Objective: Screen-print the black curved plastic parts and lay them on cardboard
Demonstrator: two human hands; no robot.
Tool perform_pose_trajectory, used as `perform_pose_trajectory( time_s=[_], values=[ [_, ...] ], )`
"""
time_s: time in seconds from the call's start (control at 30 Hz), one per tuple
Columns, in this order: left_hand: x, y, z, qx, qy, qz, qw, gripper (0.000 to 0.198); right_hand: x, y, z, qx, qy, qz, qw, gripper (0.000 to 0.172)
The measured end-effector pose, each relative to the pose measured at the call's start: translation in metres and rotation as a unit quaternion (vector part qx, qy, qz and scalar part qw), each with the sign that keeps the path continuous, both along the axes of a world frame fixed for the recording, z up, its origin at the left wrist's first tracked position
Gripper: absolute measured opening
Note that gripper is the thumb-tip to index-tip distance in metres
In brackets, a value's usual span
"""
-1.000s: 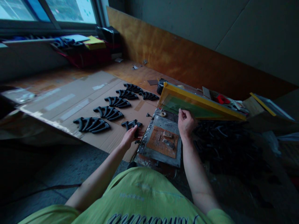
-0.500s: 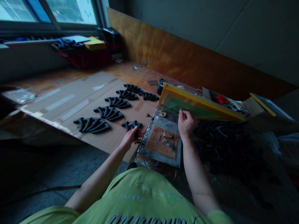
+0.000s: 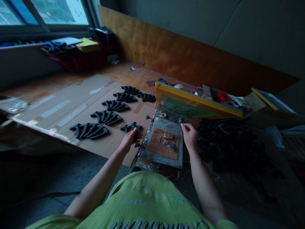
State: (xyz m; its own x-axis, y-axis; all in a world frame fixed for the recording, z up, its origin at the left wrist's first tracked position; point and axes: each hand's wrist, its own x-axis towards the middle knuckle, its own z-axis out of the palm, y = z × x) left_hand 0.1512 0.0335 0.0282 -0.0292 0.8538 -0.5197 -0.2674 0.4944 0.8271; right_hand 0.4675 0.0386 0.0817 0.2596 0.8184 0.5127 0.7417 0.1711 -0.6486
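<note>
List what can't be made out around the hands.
Head view:
- black curved piece: its lower part is hidden by the left hand.
- right hand: its fingers hide whether anything is pinched.
- dark heap: too dim to separate single pieces.
- small bits on the orange pad: too small to name.

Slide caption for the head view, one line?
Head view: left hand on a black piece beside rows of them on cardboard; right hand by a metal plate under a yellow-framed screen.
</note>
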Motion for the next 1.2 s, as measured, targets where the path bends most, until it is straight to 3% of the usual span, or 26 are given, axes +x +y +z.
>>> perform_pose_trajectory(
  time_s=[0.13, 0.3, 0.67, 0.8, 0.97, 1.1, 1.2],
  values=[
    [0.017, 0.000, -0.002, 0.003, 0.001, -0.046, 0.999, 0.050, 0.015, -0.020, -0.021, -0.026, 0.068, 0.031, 0.997, 0.032],
    [0.040, 0.002, -0.005, 0.007, 0.003, -0.082, 0.997, 0.048, 0.024, -0.033, -0.027, -0.042, 0.107, 0.032, 0.993, 0.031],
    [0.071, 0.008, -0.010, -0.016, 0.039, -0.084, 0.996, 0.045, 0.063, -0.019, -0.041, -0.065, 0.243, 0.056, 0.966, 0.031],
    [0.076, 0.012, -0.014, -0.039, 0.052, -0.070, 0.995, 0.041, 0.083, 0.003, -0.058, -0.080, 0.273, 0.078, 0.955, 0.036],
    [0.079, 0.014, -0.016, -0.068, 0.079, -0.041, 0.994, 0.035, 0.117, 0.051, -0.088, -0.105, 0.291, 0.076, 0.948, 0.047],
    [0.082, 0.013, -0.020, -0.089, 0.088, -0.025, 0.992, 0.030, 0.142, 0.097, -0.108, -0.146, 0.206, 0.037, 0.967, 0.051],
    [0.087, 0.012, -0.024, -0.110, 0.116, -0.010, 0.987, 0.030, 0.154, 0.131, -0.119, -0.180, 0.151, 0.036, 0.971, 0.043]
  ],
)
